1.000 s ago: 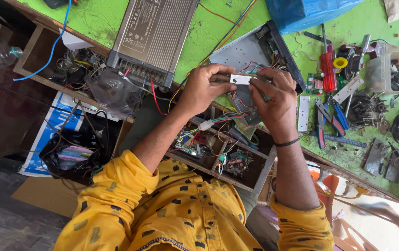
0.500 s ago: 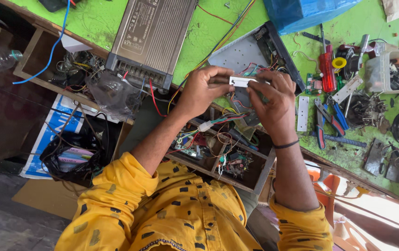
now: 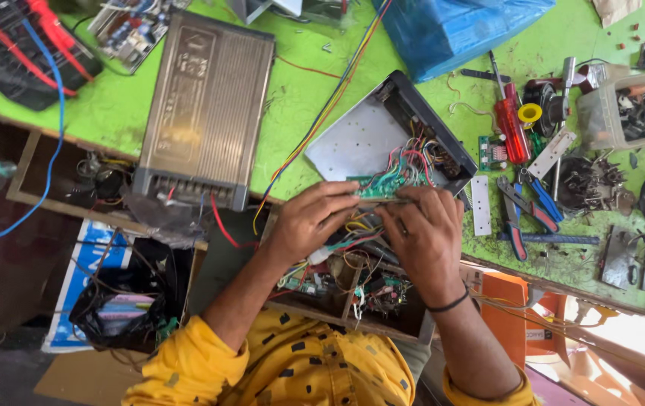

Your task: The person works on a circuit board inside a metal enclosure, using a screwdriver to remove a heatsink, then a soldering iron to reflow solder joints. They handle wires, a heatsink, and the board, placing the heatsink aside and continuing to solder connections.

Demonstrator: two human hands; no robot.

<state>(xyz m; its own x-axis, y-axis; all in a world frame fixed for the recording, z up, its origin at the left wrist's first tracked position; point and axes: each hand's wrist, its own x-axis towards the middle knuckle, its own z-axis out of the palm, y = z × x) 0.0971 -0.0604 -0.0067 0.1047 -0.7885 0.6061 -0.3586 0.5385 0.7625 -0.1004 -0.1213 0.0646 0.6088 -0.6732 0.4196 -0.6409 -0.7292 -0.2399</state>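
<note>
Both my hands hold a small green circuit board [image 3: 381, 188] with a bundle of coloured wires running from it into an open black case [image 3: 352, 139] with a pale inside. My left hand [image 3: 313, 219] pinches the board's left end. My right hand [image 3: 424, 237], with a dark band on the wrist, grips its right end from below. The board hangs over the edge of the green workbench [image 3: 300, 98], above an open drawer [image 3: 352, 289] full of wires and parts.
A grey metal box with a vented end [image 3: 206, 105] lies left of the case. A blue bag [image 3: 450, 26] sits behind it. To the right lie a red screwdriver [image 3: 510, 124], blue and red pliers [image 3: 522, 210], a white strip [image 3: 480, 204] and a clear tub [image 3: 631, 105].
My hands have come down towards my body, off the case to the bench edge. The piece between them showed white before; a green board with wires shows now.
</note>
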